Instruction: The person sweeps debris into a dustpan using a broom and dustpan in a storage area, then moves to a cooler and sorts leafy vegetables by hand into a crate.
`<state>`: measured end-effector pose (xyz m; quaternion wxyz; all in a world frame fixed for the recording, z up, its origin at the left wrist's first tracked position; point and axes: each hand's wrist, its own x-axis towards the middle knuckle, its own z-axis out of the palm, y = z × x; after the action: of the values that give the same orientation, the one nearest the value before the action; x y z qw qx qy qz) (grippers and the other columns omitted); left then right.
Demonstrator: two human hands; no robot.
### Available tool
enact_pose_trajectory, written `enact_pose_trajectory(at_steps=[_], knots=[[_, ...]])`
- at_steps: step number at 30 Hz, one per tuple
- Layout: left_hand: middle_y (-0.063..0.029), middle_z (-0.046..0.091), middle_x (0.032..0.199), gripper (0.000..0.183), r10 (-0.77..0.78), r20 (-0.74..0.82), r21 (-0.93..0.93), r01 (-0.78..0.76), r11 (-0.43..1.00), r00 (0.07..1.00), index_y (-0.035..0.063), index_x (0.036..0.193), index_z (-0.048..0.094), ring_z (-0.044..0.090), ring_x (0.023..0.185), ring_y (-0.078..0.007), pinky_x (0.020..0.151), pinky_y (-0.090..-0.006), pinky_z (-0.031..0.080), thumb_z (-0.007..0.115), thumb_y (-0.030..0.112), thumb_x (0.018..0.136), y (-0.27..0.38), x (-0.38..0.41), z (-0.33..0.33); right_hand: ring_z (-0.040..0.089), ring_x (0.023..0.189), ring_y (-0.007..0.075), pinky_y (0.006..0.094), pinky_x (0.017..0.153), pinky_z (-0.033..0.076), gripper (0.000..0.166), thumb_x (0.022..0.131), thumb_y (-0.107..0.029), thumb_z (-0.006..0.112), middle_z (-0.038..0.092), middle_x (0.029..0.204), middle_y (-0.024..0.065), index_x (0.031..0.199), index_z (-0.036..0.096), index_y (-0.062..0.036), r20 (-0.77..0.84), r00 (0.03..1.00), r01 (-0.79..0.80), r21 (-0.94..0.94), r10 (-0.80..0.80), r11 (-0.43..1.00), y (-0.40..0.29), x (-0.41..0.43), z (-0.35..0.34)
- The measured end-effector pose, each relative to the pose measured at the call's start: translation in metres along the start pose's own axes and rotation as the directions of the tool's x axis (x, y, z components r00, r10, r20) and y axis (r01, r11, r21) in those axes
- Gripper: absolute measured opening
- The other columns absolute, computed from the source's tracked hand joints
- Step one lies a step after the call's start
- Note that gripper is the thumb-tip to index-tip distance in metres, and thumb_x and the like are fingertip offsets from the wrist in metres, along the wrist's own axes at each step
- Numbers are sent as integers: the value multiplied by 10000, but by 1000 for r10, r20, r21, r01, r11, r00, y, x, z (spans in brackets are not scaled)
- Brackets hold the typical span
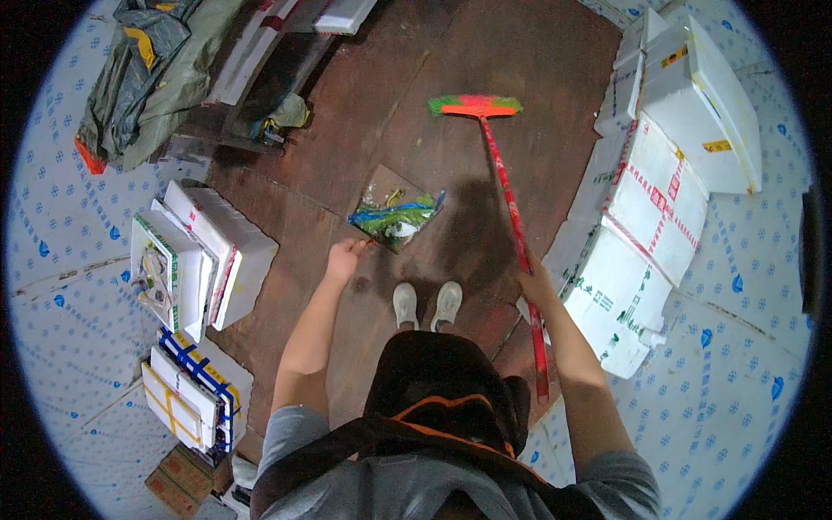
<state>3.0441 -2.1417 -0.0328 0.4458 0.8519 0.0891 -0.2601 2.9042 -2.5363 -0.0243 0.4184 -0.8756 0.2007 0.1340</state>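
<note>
My right hand (pixel 538 281) is closed around the red handle of a broom (pixel 507 179). The orange broom head (pixel 479 110), with green and red bristles, is at the far end, over the brown floor. My left hand (pixel 346 259) pinches the near edge of a flat brown piece (pixel 385 179), perhaps cardboard or a dustpan. On that piece lies a heap of litter (pixel 396 218), with green and blue plastic strips and white scraps. Bristles and litter are well apart.
White foam boxes (pixel 656 201) are stacked along the right wall. More foam boxes (pixel 244 260) and a cardboard box (pixel 179 481) stand at left. A grey tarpaulin (pixel 156 97) hangs by a dark rack (pixel 279 71) at upper left. My white shoes (pixel 405 302) are on the brown floor (pixel 312 201).
</note>
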Motion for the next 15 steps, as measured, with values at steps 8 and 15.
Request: enact_pose_trajectory(at_steps=[8, 15], knots=[[-161, 587, 705, 222, 68, 48, 178, -75, 981, 997, 14, 782, 612, 564, 687, -283, 621, -353, 419, 535, 223, 791, -23, -47, 27, 518, 866, 226, 315, 731, 428, 659, 764, -21, 454, 516, 984, 131, 1349, 164, -112, 215, 946, -283, 188, 242, 941, -23, -227, 20], [-208, 578, 783, 236, 41, -36, 198, -33, 980, 999, 36, 845, 613, 555, 755, -354, 675, -390, 429, 526, 248, 789, -51, -54, 60, 487, 642, 126, 242, 535, 392, 708, 741, 39, 453, 493, 907, 34, 1356, 173, -171, 658, 680, -699, 450, 324, 555, -76, -327, -26]])
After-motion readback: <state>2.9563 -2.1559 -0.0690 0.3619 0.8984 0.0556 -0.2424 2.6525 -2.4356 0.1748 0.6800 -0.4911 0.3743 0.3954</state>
